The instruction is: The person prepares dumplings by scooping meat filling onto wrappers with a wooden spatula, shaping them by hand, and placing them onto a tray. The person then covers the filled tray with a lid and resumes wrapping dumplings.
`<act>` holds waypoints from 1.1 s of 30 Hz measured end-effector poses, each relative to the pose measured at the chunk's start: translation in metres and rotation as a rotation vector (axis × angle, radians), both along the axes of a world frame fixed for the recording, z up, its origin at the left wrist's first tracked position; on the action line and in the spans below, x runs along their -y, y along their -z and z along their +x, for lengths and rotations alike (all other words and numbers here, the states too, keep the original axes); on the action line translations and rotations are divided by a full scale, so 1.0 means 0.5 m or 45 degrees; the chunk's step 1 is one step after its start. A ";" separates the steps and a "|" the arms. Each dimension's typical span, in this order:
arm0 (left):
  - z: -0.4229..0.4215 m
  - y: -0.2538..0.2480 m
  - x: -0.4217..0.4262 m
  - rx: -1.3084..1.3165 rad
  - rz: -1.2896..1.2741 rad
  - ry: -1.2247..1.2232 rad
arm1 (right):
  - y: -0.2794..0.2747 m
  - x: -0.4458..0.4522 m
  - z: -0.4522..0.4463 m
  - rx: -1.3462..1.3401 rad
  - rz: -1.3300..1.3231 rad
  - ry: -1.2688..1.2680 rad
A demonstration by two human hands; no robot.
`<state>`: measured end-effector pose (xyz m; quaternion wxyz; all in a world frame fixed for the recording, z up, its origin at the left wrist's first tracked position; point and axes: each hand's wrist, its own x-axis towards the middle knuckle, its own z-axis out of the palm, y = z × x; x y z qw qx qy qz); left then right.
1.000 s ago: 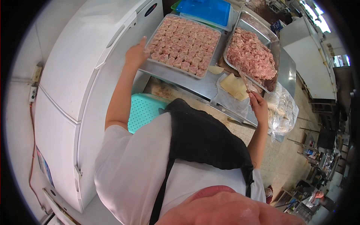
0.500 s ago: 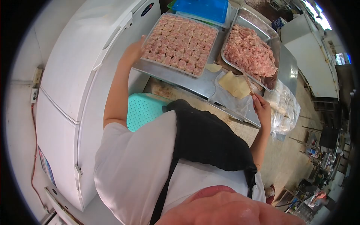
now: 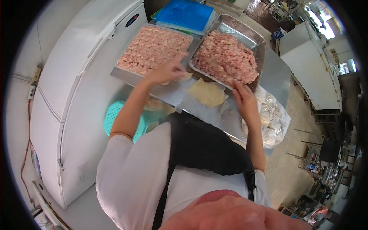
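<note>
Nearest, bottom ctr of frame: black fabric apron (image 3: 209, 143). R hand (image 3: 245, 100), right of ctr: fingers closed, seemingly round a slim, pale, stick-like tool (image 3: 226, 76), blurry, laid against the pink ground-meat mound (image 3: 226, 53). L hand (image 3: 165, 73): half open, fingers bent; can't tell if it holds anything. It's come off the clear plastic tray's (image 3: 128, 71) left edge to the lower-right corner, so both hands are now close to the flat yellowish sheets (image 3: 207, 94), mid-frame on the grey metal desk (image 3: 276, 73). Tray w/ packed pink portions (image 3: 153, 46), upper left; silver metal pan (image 3: 245, 36) under mound, upper ctr; blue plastic lid (image 3: 186, 15) beyond.

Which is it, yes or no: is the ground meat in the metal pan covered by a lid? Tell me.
No: the ground meat lies heaped and exposed in the metal pan.
</note>
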<state>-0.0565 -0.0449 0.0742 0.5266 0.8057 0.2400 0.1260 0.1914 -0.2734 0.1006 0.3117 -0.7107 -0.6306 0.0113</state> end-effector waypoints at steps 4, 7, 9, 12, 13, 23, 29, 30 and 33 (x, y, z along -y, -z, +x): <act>0.132 -0.001 0.103 0.154 -0.447 0.331 | 0.016 -0.025 0.055 0.228 -0.180 0.021; 0.141 -0.039 0.100 0.127 -0.211 0.280 | -0.034 -0.014 0.118 0.414 -0.201 0.078; 0.109 -0.043 0.035 0.027 0.123 0.113 | -0.083 -0.007 0.138 0.457 -0.262 0.195; 0.053 0.003 -0.126 0.195 0.182 -0.340 | -0.113 -0.011 0.166 0.496 -0.298 0.339; 0.032 -0.004 -0.179 0.158 0.199 -0.498 | -0.103 -0.019 0.171 0.526 -0.358 0.345; 0.057 0.165 -0.705 0.125 0.310 -0.906 | 0.026 -0.167 0.098 0.482 -0.499 0.436; 0.129 0.307 -0.889 -0.202 0.627 -0.948 | -0.053 -0.141 0.029 0.499 -0.111 0.623; 0.142 0.318 -0.913 -0.407 0.514 -0.933 | -0.062 -0.136 0.016 0.493 -0.102 0.651; 0.157 0.277 -0.866 -0.043 -0.145 -1.041 | -0.086 -0.150 -0.013 0.512 -0.089 0.670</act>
